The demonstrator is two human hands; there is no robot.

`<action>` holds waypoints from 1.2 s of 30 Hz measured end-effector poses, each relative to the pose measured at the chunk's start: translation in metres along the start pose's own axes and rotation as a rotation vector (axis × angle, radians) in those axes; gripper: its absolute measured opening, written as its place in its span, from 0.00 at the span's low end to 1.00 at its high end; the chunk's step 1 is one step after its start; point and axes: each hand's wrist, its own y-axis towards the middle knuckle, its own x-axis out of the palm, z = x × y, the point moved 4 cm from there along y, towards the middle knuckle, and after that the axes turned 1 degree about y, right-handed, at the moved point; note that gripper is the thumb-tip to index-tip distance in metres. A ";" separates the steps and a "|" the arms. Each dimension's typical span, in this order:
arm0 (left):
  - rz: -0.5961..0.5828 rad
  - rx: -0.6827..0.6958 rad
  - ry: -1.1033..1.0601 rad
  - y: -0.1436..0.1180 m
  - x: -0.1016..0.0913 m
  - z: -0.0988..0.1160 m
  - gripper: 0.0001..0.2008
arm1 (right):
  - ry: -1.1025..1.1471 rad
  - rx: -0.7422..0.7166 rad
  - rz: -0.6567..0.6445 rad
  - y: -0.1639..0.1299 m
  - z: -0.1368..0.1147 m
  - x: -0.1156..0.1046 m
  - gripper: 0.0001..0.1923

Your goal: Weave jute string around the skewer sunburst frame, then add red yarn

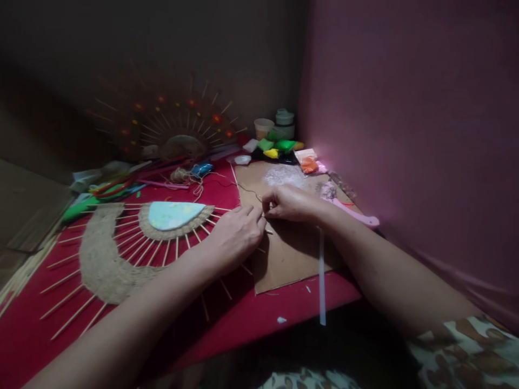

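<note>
A fan-shaped piece made of thin wooden sticks and woven twine lies flat, its sticks spreading outward from a half-round centre. A light blue half-circle pad with pale yellow patches covers that centre. My left hand presses over the right end of the fan, its fingers curled down around the sticks and woven band there. Close beside it, my right hand pinches thumb to fingers on the twine, which runs over from a small twine ball. Both hands hide the exact spot where twine meets stick.
Under the right hand is a cardboard sheet on the red table cover. A finished-looking flowered fan leans at the back. Coloured packets, a paper cup, scissors and a pink-handled tool lie around. A translucent strip overhangs the front edge.
</note>
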 end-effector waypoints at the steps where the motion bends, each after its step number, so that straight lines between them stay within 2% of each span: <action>1: -0.013 -0.014 -0.012 0.000 0.000 -0.001 0.09 | 0.008 0.006 0.000 -0.001 -0.001 -0.003 0.08; 5: -0.022 -0.059 -0.023 -0.002 -0.003 -0.005 0.07 | 0.026 0.050 -0.015 -0.010 -0.002 -0.018 0.07; 8: 0.007 -0.082 -0.016 -0.004 -0.005 -0.008 0.08 | 0.069 0.123 -0.127 -0.018 -0.001 -0.026 0.06; 11: 0.036 -0.092 -0.016 -0.005 -0.006 -0.012 0.08 | 0.089 0.161 -0.212 -0.023 0.000 -0.028 0.07; 15: 0.048 -0.089 -0.016 -0.007 -0.007 -0.013 0.08 | 0.014 0.187 -0.228 -0.021 0.004 -0.024 0.06; 17: 0.044 -0.093 -0.022 -0.008 -0.009 -0.013 0.07 | -0.021 0.180 -0.172 -0.017 0.005 -0.020 0.06; 22: 0.090 -0.089 -0.034 -0.012 -0.013 -0.009 0.07 | -0.047 0.065 0.259 -0.004 0.000 -0.016 0.08; 24: 0.101 -0.088 -0.045 -0.013 -0.011 -0.009 0.07 | 0.020 -0.016 0.338 -0.002 -0.005 -0.014 0.09; 26: 0.109 -0.100 -0.075 -0.014 -0.007 -0.011 0.06 | 0.113 -0.094 0.293 -0.002 -0.009 -0.011 0.09; 29: 0.101 -0.160 -0.218 -0.016 0.000 -0.020 0.08 | 0.188 -0.126 0.099 -0.005 -0.012 -0.009 0.08; 33: 0.066 -0.300 -0.540 -0.021 0.010 -0.039 0.08 | 0.119 -0.122 -0.059 -0.011 -0.012 -0.007 0.10; 36: 0.122 -0.377 -0.655 -0.026 0.014 -0.048 0.06 | 0.054 -0.121 -0.123 -0.013 -0.012 -0.004 0.15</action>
